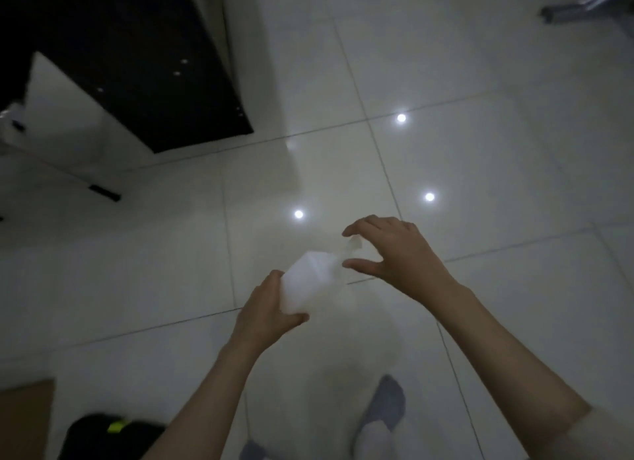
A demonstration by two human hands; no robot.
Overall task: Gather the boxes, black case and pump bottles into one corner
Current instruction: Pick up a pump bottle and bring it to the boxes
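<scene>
A white pump bottle (310,281), blurred, is held above the tiled floor at the centre of the head view. My left hand (266,308) is shut on its lower body. My right hand (394,253) hovers at the bottle's top, thumb and fingers spread on either side of the pump head (353,245), without a clear grip on it. A black case (103,439) with a yellow-green tag lies on the floor at the bottom left. Beside it, at the left edge, is a brown box (24,418). A white box (65,116) stands at the left by a dark cabinet.
A dark cabinet (137,64) fills the upper left. Glossy white floor tiles (480,150) with light reflections spread across the middle and right. My foot in a grey slipper (387,404) is at the bottom centre. A metal bar (576,9) crosses the top right corner.
</scene>
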